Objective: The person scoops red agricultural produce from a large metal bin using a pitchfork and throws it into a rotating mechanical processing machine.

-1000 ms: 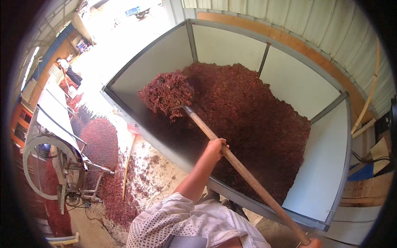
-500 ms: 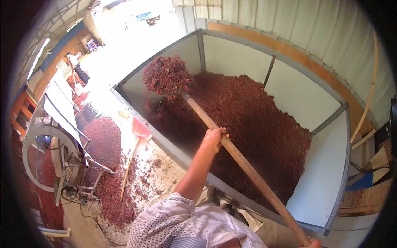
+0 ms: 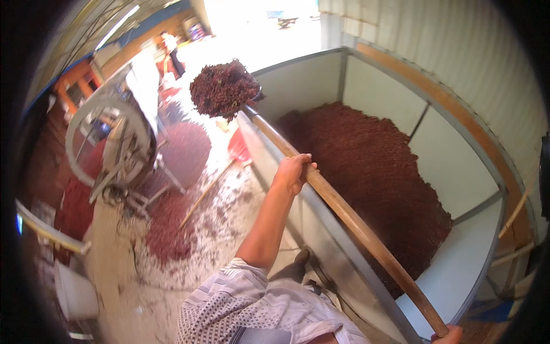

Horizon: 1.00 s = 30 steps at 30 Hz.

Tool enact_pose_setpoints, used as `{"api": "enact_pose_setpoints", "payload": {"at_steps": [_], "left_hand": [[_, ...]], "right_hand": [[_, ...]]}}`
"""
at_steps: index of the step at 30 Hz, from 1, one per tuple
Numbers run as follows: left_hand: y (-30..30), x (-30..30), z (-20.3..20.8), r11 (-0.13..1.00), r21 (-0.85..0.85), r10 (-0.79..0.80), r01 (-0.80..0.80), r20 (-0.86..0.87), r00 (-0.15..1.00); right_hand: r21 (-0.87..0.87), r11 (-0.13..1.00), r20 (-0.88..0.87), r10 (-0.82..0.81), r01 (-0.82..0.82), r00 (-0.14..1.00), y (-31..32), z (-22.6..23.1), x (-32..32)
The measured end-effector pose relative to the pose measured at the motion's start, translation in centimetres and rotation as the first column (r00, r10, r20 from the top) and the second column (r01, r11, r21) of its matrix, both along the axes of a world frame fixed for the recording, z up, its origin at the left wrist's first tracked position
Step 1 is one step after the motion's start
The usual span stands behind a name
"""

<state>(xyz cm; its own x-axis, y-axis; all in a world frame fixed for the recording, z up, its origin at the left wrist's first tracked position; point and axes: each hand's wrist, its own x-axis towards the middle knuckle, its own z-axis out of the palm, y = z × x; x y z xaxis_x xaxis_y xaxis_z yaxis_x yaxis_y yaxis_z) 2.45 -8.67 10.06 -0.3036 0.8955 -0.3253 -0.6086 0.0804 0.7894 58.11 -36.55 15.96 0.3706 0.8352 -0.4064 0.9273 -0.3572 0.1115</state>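
Over on the far left, a white tub [image 3: 74, 292] stands on the floor, and beyond it I see a machine with a big grey wheel [image 3: 73, 150] mounted on a metal frame. Next to that, dark red crumbly stuff lies in a floor pile [image 3: 186, 146], with more of it scattered over the pale ground. Further back, somebody else, a co-worker [image 3: 172, 51] in a light top and dark trousers, stands near more red stuff; the hands there are too blurred to make out. A red scoop [image 3: 238, 147] lies by the bin, its long wooden stick slanting down toward the pile. Just above it, the shovel [image 3: 366, 232] carries a rounded load [image 3: 224, 89] of the same stuff at the bin's left corner, mostly out past the rim; the blade is largely hidden underneath. From there the wooden handle runs down to the right, across the bin. The left hand [image 3: 295, 173] has its fingers curled round the handle partway along, with no gap showing. Behind it, the large bin [image 3: 372, 86], pale-panelled and grey-framed, holds a broad dark red heap [image 3: 366, 172]. Low at the right, the right hand [image 3: 450, 334] is closed round the handle's end, partly cut off from view. Behind the bin rises a ribbed wall [image 3: 441, 43].
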Motion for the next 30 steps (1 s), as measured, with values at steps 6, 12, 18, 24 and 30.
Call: {"api": "enact_pose_setpoints", "payload": {"at_steps": [6, 12, 18, 24, 30], "left_hand": [[-8.9, -3.9, -4.7, 0.966, -0.15, 0.214, -0.21, 0.01, 0.977], [-16.8, -9.4, -12.5, 0.85, -0.322, 0.482, -0.417, 0.154, 0.863], [-23.6, -16.0, -21.8, 0.775, -0.44, 0.588, -0.452, 0.242, 0.772], [-28.5, -25.0, -22.0, 0.655, -0.545, 0.692, -0.524, 0.153, 0.706], [-30.7, -37.5, -14.4, 0.557, -0.389, 0.755, -0.734, -0.131, 0.642]], "right_hand": [[-0.241, 0.963, 0.055, 0.138, -0.121, 0.989, 4.3, 3.2, -5.2], [-0.307, 0.895, 0.141, 0.379, -0.324, 0.915, 8.4, 1.9, -9.1], [-0.308, 0.807, 0.142, 0.563, -0.504, 0.814, 13.3, 2.6, -16.4], [-0.212, 0.825, 0.146, 0.556, -0.523, 0.818, 15.5, 2.4, -29.4], [-0.235, 0.738, -0.169, 0.609, -0.632, 0.775, 14.8, -1.9, -39.5]]}}
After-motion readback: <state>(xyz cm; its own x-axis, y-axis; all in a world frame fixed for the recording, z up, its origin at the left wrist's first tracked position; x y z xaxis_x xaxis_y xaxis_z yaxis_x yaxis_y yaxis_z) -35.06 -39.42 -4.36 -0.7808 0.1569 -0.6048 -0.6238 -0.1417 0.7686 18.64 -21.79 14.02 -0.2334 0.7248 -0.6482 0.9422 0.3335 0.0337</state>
